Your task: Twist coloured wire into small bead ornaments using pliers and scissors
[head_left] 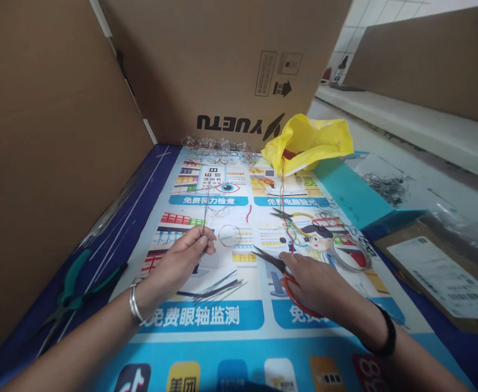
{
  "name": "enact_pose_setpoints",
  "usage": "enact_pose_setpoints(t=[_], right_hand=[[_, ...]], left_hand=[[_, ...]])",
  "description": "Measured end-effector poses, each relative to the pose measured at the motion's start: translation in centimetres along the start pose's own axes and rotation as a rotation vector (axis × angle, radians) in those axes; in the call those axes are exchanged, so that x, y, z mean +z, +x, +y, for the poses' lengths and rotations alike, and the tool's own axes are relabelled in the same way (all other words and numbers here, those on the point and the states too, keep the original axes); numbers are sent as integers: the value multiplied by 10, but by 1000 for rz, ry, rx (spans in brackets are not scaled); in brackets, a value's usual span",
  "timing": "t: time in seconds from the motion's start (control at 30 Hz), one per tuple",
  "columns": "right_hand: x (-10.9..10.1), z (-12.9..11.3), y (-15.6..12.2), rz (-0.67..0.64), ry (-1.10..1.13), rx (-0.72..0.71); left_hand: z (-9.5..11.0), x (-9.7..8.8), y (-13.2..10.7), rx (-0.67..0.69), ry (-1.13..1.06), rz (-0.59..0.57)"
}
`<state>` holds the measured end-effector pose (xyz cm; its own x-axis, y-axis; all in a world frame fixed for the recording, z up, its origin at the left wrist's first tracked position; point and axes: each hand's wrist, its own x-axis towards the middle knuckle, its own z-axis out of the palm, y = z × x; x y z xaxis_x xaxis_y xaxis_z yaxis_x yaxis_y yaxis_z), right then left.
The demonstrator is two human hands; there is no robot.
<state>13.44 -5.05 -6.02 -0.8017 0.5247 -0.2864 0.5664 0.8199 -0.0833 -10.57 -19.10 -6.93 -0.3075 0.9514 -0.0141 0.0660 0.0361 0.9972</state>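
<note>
My left hand pinches a thin dark wire that stands nearly upright above the fingers. In my right hand is a pair of scissors with red handles, its blades pointing left and almost closed. Red and green cords run from a yellow bag down to beside my right hand; whether the fingers hold them too I cannot tell. Between the hands lie a thin wire ring and a short red cord piece. Several dark wire lengths lie below my left hand.
Yellow-handled pliers and a round coil lie on the right. Teal-handled pliers are at left. Tangled wire bits line the back, against a cardboard wall. A blue box and labelled parcel stand right.
</note>
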Motion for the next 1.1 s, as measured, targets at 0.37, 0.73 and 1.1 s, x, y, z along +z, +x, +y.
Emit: enact_pose_setpoints(t=[0.37,0.73,1.1], right_hand=[[1,0,0,18,4,-9],[4,1,1,-3,-12,25],[1,-1,-1,24,-18,-3]], left_hand=[[-10,4,-2,-36,81,-29],[-19,-1,-14,-49,313,-106],[-16,3,-13,-68,313,-118]])
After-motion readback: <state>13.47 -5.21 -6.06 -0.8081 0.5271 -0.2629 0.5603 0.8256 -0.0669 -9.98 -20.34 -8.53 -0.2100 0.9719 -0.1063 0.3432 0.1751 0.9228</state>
